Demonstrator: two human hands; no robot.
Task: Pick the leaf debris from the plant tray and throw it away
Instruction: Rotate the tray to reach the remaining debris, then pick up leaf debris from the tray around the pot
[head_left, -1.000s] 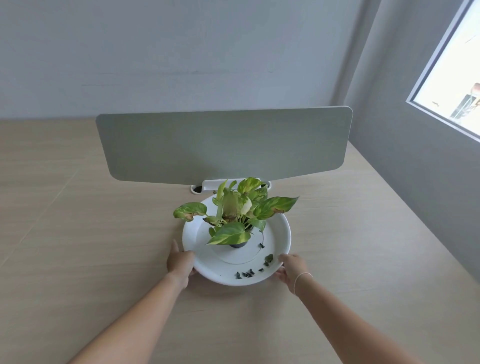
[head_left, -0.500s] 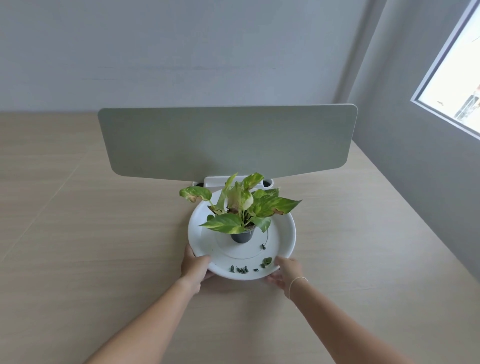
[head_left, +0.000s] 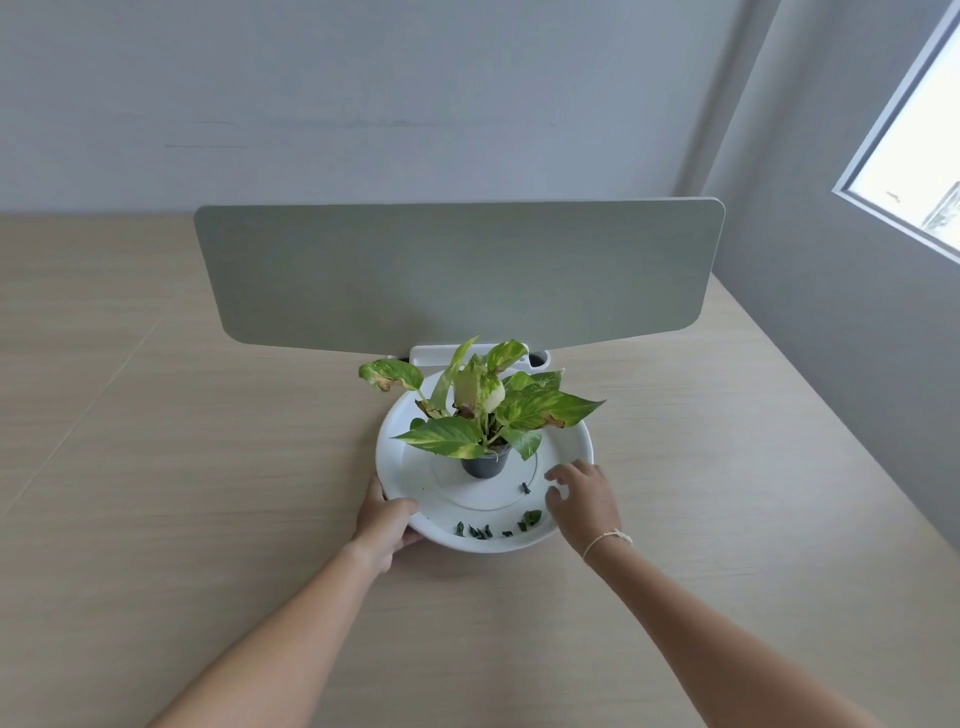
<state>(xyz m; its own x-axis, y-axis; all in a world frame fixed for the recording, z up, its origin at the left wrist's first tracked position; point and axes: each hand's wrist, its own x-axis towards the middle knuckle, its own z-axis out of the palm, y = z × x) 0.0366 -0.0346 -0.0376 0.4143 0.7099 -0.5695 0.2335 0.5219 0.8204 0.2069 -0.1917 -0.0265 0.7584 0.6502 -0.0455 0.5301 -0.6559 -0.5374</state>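
Note:
A round white plant tray (head_left: 410, 447) sits on the wooden table, with a small dark pot (head_left: 484, 464) of green and yellow leaves at its centre. Several dark green bits of leaf debris (head_left: 480, 531) lie along the tray's near inner edge, a larger scrap (head_left: 531, 517) lies to their right, and one bit (head_left: 525, 487) lies near the pot. My left hand (head_left: 387, 525) grips the tray's near-left rim, thumb on top. My right hand (head_left: 584, 499) hovers over the tray's right side with fingers spread, holding nothing, just right of the larger scrap.
A grey-green divider panel (head_left: 457, 270) stands upright behind the tray on a white bracket (head_left: 441, 354). The light wooden table (head_left: 182, 493) stretches left and right. Grey walls stand behind, and a window (head_left: 919, 171) is at the upper right.
My right hand has let go of the tray's near-right rim and lifted over the tray with its fingers spread. The tray has slid slightly to the right. My left hand keeps its grip.

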